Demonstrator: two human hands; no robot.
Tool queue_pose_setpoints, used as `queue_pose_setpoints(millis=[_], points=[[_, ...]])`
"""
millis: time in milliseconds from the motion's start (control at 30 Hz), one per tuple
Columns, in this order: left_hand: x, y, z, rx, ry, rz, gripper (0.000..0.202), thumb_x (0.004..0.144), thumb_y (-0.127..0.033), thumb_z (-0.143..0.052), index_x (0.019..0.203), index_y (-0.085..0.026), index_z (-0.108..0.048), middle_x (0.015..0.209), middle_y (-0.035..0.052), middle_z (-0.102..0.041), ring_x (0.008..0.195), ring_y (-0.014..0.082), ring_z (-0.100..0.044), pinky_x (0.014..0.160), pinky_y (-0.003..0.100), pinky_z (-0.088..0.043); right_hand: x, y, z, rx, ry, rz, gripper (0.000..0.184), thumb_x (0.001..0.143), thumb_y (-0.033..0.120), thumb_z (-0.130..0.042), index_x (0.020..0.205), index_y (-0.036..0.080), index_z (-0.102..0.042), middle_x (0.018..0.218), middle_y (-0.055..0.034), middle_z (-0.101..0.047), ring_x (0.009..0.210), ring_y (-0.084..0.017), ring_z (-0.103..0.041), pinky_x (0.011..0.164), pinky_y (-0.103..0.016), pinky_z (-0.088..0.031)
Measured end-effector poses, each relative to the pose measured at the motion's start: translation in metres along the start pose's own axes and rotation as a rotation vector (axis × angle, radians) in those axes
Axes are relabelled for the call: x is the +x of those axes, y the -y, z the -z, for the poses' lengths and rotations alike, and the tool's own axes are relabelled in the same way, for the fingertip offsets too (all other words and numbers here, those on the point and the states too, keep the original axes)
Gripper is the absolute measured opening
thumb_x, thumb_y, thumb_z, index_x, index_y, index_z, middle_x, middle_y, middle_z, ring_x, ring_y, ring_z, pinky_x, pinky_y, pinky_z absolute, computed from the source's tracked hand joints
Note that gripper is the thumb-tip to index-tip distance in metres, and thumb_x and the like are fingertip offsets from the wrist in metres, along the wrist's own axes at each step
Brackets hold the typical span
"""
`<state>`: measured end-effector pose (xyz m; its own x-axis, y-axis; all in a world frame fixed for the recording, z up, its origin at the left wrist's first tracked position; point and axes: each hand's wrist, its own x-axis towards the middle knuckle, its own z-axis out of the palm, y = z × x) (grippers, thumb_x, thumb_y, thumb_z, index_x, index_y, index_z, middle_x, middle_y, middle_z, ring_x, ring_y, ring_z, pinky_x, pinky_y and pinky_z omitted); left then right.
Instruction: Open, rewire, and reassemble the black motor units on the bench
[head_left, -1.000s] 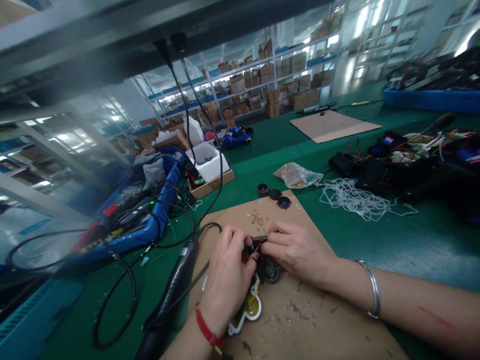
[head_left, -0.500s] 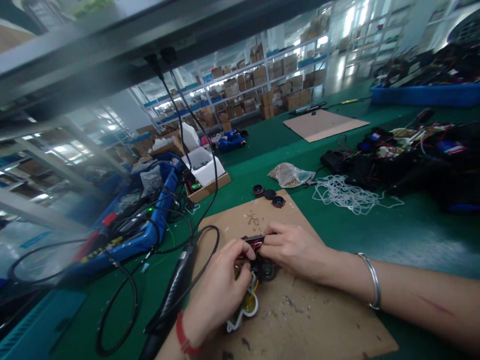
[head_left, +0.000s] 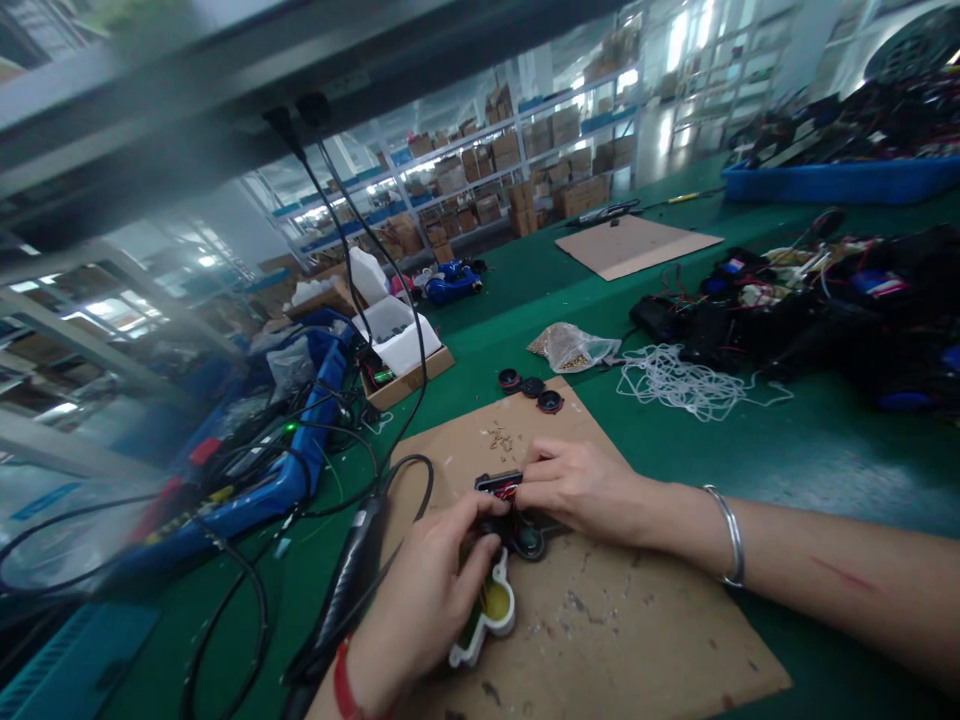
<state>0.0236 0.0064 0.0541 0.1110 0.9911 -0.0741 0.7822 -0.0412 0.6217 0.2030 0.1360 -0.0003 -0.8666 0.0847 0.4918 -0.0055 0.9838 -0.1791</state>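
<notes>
A small black housing with red and white wires [head_left: 501, 486] lies on the cardboard sheet [head_left: 637, 620], between my two hands. My left hand [head_left: 431, 580] grips its near left side with thumb and forefinger. From the right, my right hand [head_left: 581, 495] has its fingers closed on the housing beside the wires; the fingertips are partly hidden. A round dark lens-like part [head_left: 529, 543] shows at the near end, below my right hand. Under my left hand sits a white-rimmed shell with a yellow inside [head_left: 495, 602], partly covered by the palm.
Small brass-coloured screws [head_left: 501, 438] and black round speakers [head_left: 550, 401] are at the sheet's far end. Beyond lie a bag of screws [head_left: 574, 348] and white cord [head_left: 679, 382]. A black-handled tool [head_left: 349, 575] and a blue bin [head_left: 300, 465] stand left.
The view has shifted slightly. My left fingers have moved a little lower on the housing, so more of its black far edge and wires shows. My right hand keeps its hold.
</notes>
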Motion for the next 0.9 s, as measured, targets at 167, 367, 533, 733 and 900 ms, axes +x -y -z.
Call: queue_pose_setpoints(millis=[167,367,533,733,900], points=[[0.005,0.009,-0.007,-0.403,-0.036,0.066,0.014,0.087,-0.014,-0.048,0.099,-0.021,-0.052,0.103,0.0036,-0.062,0.098,0.0169,-0.06,0.089,0.029,-0.047,0.0,0.004,-0.001,-0.017,-0.059,-0.131,0.013,0.093,0.017,-0.048,0.094,0.013,-0.06,0.08,-0.0056,-0.065,0.076,-0.018,-0.049,0.064,-0.028,-0.041],[0.012,0.012,-0.016,-0.669,-0.036,0.123,0.012,0.083,-0.015,-0.056,0.091,-0.019,-0.049,0.092,0.0005,-0.059,0.076,0.0113,-0.06,0.067,0.021,-0.047,0.0,0.005,-0.004,-0.035,-0.13,-0.033,0.017,0.094,0.014,-0.047,0.095,0.015,-0.064,0.077,-0.0033,-0.064,0.071,-0.016,-0.049,0.069,-0.028,-0.043],[0.012,0.007,-0.016,-0.233,-0.16,0.049,0.017,0.084,-0.012,-0.054,0.099,-0.021,-0.057,0.096,0.0021,-0.062,0.092,0.0179,-0.059,0.084,0.032,-0.046,-0.001,0.005,-0.005,-0.075,-0.163,-0.144,0.017,0.091,0.018,-0.051,0.084,0.015,-0.066,0.091,-0.0087,-0.057,0.075,-0.016,-0.049,0.064,-0.027,-0.042],[0.016,0.004,-0.021,0.125,-0.261,-0.082,0.024,0.085,-0.009,-0.052,0.101,-0.024,-0.062,0.097,0.0025,-0.062,0.091,0.019,-0.059,0.08,0.031,-0.047,0.003,0.003,-0.003,0.024,-0.146,-0.143,0.015,0.088,0.012,-0.053,0.083,0.013,-0.067,0.091,-0.0091,-0.061,0.082,-0.017,-0.054,0.071,-0.028,-0.047],[0.02,-0.001,-0.025,0.303,-0.308,-0.097,0.023,0.086,-0.008,-0.051,0.101,-0.022,-0.062,0.09,0.0029,-0.059,0.083,0.019,-0.059,0.073,0.03,-0.047,0.004,0.004,0.005,0.113,-0.08,-0.142,0.019,0.082,0.006,-0.05,0.089,0.011,-0.067,0.097,-0.0102,-0.062,0.091,-0.019,-0.056,0.084,-0.031,-0.048]])
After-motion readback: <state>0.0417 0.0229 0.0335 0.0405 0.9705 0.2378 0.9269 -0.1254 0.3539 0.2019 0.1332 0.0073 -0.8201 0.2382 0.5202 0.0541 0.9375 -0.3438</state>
